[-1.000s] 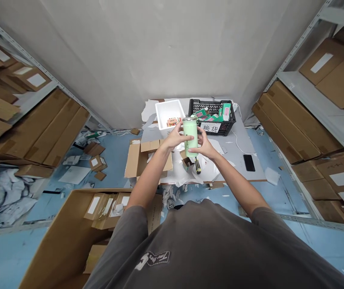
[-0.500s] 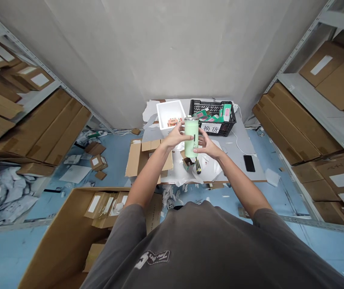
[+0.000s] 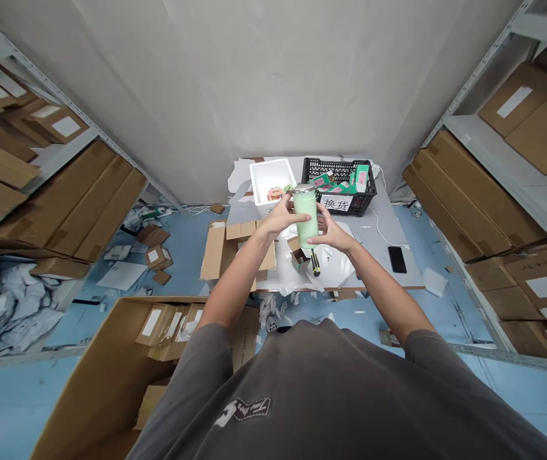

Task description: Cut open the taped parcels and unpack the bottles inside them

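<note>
A pale green tumbler (image 3: 306, 217) with a silvery lid is held up over the table, tilted slightly. My left hand (image 3: 280, 218) grips its left side, the thumb lying across the front. On the other side my right hand (image 3: 330, 230) is closed around its lower right part. A light green strap or loop shows at the lid's left. Below the tumbler lie a small opened carton (image 3: 298, 257) and a black-and-yellow box cutter (image 3: 315, 262) on the table.
Behind stand a white tray (image 3: 257, 176) and a black crate (image 3: 368, 203) holding green boxes. An open cardboard box (image 3: 216, 252) is at the table's left, a phone (image 3: 397, 259) at its right. A large carton (image 3: 96, 370) stands at lower left; loaded shelves flank both sides.
The tumbler has turned in my hands: the dark print on its front is gone from view and a green strap now shows by the lid. It also leans a little more.
</note>
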Available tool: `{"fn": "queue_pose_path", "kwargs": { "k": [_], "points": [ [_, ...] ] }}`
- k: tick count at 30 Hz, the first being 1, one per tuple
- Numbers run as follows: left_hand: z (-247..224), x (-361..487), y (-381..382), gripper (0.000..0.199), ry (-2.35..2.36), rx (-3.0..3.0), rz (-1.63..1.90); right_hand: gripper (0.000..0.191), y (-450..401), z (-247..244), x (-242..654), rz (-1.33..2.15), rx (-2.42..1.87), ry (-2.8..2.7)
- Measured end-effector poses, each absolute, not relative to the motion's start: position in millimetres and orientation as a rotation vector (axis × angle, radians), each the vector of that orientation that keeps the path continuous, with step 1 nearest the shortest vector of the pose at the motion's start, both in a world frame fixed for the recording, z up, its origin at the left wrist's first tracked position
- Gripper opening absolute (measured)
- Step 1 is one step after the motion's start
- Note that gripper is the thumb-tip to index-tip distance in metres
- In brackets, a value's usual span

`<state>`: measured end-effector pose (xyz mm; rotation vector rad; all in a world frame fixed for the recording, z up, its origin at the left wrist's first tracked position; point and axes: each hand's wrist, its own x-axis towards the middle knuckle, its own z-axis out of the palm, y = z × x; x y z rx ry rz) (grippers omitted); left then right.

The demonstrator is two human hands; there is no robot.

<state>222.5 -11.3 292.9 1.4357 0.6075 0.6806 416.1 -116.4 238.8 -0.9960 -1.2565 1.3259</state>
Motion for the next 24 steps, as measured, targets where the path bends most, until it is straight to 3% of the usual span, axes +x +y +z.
{"fn": "queue_pose_path", "kwargs": {
  "k": [9, 14, 20, 24],
  "points": [
    [298, 220, -13, 0.099, 0.507, 1.411, 0.659, 0.138, -117, 242, 406, 1.394, -0.882, -1.187],
    [301, 218, -14, 0.106, 0.596, 1.455, 0.704, 0.145, -120, 247, 406, 1.290, -0.977, -1.230],
    [290, 222, -15, 0.095, 0.670, 1.460, 0.797, 0.154, -115, 251, 405, 1.258, -0.980, -1.247],
    [291, 219, -17, 0.099, 0.701, 1.427, 0.783, 0.145, -113, 252, 408, 1.283, -0.982, -1.247]
  ]
}}
